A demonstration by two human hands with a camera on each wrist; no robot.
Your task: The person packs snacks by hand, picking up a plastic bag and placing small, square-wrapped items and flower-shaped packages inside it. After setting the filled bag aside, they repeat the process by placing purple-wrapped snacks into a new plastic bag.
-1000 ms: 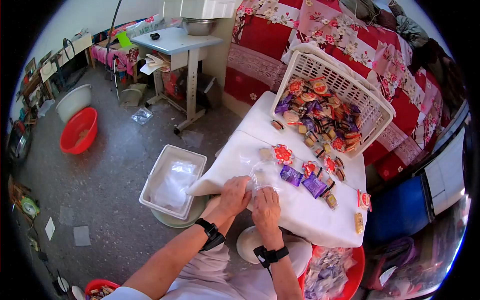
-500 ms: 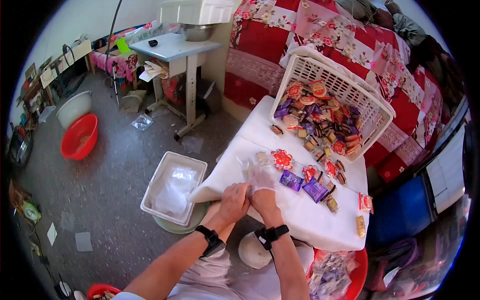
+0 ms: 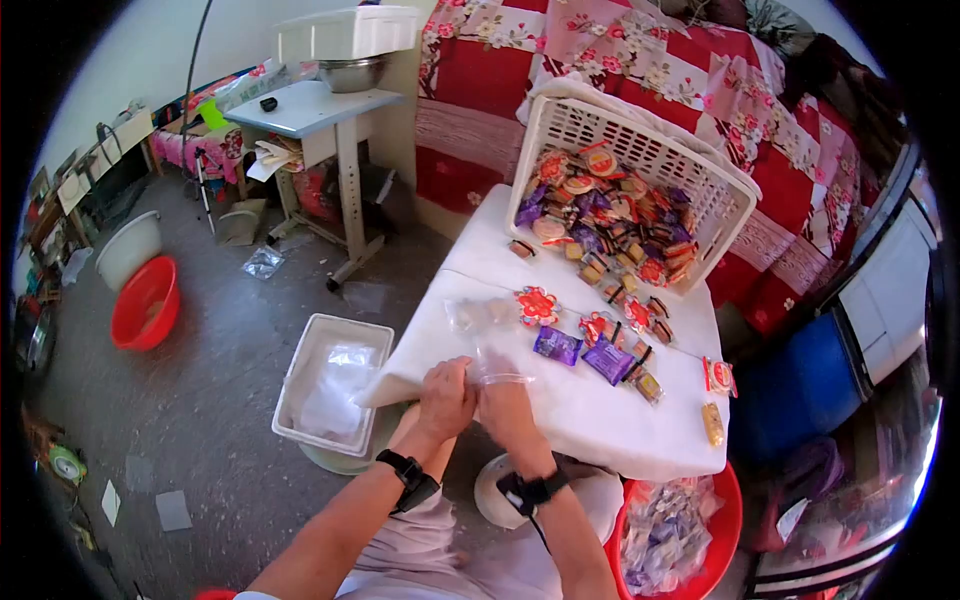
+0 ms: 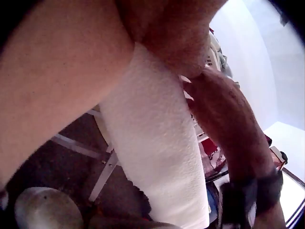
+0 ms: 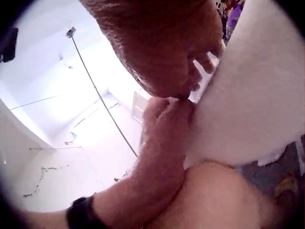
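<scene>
At the near left edge of the white-covered table (image 3: 580, 430), the left hand (image 3: 446, 400) and right hand (image 3: 508, 410) are side by side, holding a clear plastic bag (image 3: 500, 375) by its near end. Both hands have curled fingers, with the bag's film reaching away from them over the cloth. Pale round pieces (image 3: 480, 314) lie at the bag's far part. Right of it are a red flower-patterned packet (image 3: 537, 306) and purple packets (image 3: 557, 345). In the right wrist view the left hand (image 5: 167, 119) touches the right hand (image 5: 162, 47); fingertips are partly hidden.
A white basket (image 3: 735, 230) of wrapped snacks lies tilted at the table's far side. Left of the table, a white tub (image 3: 290, 400) holds clear bags. A red basin (image 3: 735, 500) of packets stands below the near right edge. More packets (image 3: 712, 424) lie at the right.
The right hand has drawn out from under the clear film that covered it half a second ago. The whole scene has shifted left in the head view.
</scene>
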